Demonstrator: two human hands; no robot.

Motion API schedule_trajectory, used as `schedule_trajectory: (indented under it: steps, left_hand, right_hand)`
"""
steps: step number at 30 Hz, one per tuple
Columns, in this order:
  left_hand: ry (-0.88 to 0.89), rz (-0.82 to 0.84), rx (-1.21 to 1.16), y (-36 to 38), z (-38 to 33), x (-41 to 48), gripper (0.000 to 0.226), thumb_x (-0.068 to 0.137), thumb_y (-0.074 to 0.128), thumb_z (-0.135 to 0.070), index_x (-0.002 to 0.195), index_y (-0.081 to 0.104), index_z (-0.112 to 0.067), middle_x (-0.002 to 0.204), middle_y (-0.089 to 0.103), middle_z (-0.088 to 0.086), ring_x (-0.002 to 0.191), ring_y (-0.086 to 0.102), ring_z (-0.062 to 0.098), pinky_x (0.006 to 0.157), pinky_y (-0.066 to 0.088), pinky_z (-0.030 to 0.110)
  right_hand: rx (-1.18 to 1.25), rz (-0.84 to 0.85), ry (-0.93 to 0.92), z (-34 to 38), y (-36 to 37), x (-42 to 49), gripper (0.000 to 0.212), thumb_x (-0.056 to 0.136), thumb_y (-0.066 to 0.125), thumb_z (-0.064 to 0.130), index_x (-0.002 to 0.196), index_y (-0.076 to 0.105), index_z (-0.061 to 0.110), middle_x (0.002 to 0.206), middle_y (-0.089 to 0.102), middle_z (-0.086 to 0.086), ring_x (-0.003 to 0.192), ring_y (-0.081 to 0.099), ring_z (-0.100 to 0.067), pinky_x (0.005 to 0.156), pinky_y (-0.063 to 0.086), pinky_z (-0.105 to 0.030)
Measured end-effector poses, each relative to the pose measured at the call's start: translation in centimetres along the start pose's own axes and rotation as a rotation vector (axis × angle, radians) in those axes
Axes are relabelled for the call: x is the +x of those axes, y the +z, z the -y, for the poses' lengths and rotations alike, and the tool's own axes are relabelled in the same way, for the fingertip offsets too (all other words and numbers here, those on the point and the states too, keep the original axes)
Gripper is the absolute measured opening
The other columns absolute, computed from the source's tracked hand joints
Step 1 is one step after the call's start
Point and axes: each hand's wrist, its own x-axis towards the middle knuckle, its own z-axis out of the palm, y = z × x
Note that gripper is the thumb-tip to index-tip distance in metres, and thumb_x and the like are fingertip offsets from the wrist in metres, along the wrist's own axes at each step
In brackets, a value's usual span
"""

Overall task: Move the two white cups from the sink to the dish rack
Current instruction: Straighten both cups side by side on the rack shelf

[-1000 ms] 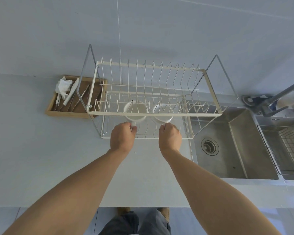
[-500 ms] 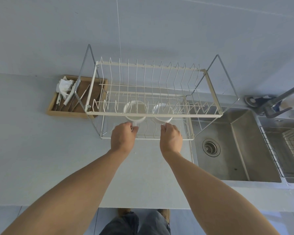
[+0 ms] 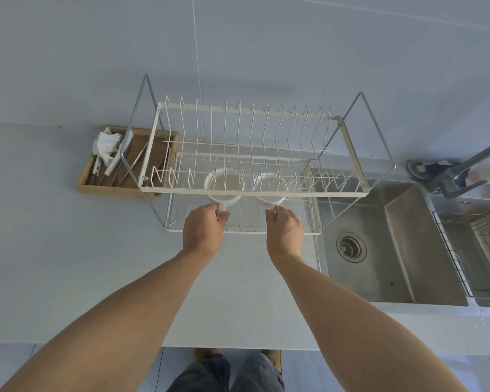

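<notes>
Two white cups, the left cup (image 3: 224, 185) and the right cup (image 3: 270, 186), are seated on the lower tier of the rack (image 3: 252, 192), side by side. Each is pinched at its handle: left hand (image 3: 203, 230), right hand (image 3: 285, 232). Being rigid, smooth and probably breakable, they are best gripped by the handle.

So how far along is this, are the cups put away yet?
Nearly. Both white cups are out of the sink, which looks empty, and sit side by side on the dish rack's lower tier. In hand: the left hand grips the left cup and the right hand the right cup, by their handles. Left: letting go.
</notes>
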Motion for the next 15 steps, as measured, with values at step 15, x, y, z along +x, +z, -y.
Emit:
schedule_trajectory:
  steps: [15]
  left_hand:
    - [-0.005, -0.01, -0.016, -0.1, 0.8, -1.3, 0.032, 0.095, 0.069, -0.031, 0.085, 0.061, -0.002, 0.079, 0.057, 0.009, 0.079, 0.06, 0.038, 0.065, 0.035, 0.035]
  right_hand:
    - [-0.038, 0.011, 0.009, -1.7, -1.1, -2.2, 0.029, 0.098, 0.058, 0.033, 0.113, 0.065, 0.01, 0.102, 0.065, -0.008, 0.086, 0.062, -0.03, 0.068, 0.049, -0.037]
